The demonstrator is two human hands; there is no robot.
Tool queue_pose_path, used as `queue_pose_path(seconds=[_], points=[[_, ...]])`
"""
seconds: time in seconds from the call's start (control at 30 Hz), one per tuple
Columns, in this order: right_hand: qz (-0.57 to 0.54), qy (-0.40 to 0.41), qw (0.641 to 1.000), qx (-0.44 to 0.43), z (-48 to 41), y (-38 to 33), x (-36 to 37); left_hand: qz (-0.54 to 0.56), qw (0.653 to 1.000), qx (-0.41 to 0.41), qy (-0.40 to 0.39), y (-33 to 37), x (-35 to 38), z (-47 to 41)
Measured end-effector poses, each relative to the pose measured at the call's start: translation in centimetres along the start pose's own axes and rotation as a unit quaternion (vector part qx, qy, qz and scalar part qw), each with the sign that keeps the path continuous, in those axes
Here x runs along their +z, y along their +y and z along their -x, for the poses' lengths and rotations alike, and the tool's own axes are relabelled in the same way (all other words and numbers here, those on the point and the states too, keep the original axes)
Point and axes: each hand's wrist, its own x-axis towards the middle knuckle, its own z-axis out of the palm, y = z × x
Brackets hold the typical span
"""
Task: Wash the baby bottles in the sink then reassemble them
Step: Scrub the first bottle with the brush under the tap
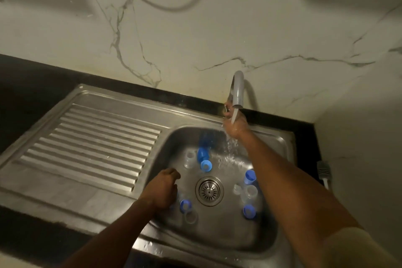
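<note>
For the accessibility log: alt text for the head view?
A person's right hand reaches the tap handle behind the spout as water runs over it. The left hand, fingers curled, is low in the steel sink among blue and clear baby bottle parts around the drain.

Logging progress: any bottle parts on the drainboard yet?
No: the blue caps and clear parts all lie in the sink, and the ribbed drainboard holds none.

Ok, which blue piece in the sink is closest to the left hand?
The blue ring front-left of the drain, right beside the left hand. The rest lie behind the drain or over on its right.
</note>
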Motion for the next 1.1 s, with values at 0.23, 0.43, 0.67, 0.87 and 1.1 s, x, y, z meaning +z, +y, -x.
queue_pose_path(seconds=[0.23, 0.43, 0.67, 0.87, 1.1], points=[[-0.021, 0.015, 1.0, -0.001, -1.9, 0.7, 0.8, 0.026, 0.998, 0.054, -0.007, -2.0, -0.4, -2.8], [-0.084, 0.046, 0.995, -0.02, -1.8, 0.6, 1.1, 0.035, 0.996, 0.081, -0.025, -3.8, -0.4, -3.9], [-0.121, 0.09, 0.988, -0.045, -1.6, 0.6, 1.6, 0.03, 0.995, 0.091, -0.032, -5.8, -1.7, -4.4], [-0.175, 0.114, 0.978, -0.012, -2.1, 0.8, 2.2, 0.044, 0.993, 0.101, -0.032, -6.4, -3.0, -4.9], [-0.189, 0.209, 0.959, 0.015, -3.6, -0.8, 2.9, 0.04, 0.994, 0.097, -0.043, -6.7, -3.4, -4.7]])
